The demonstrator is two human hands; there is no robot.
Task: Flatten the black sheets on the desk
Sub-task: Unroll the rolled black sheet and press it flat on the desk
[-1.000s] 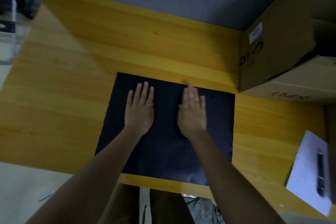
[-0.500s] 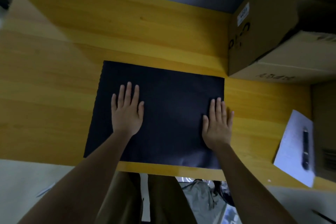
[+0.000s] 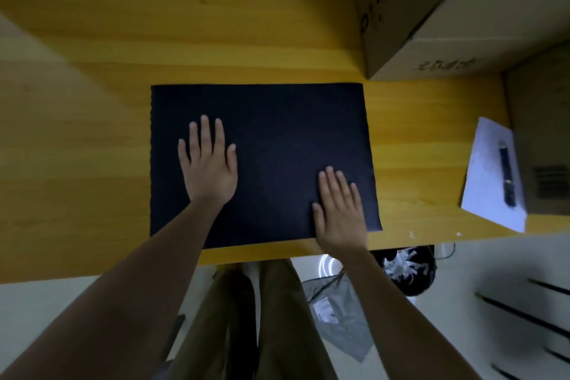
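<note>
Sheets black, mid-frame on the desk, long axis running left to right.

Both palms lie flat on them, fingers extended, slightly spread: left hand left of centre, right hand nearest the lower-right corner, the edge just beyond its fingers. How many sheets are stacked is hard to make out; forearms cover the near edge.
</note>
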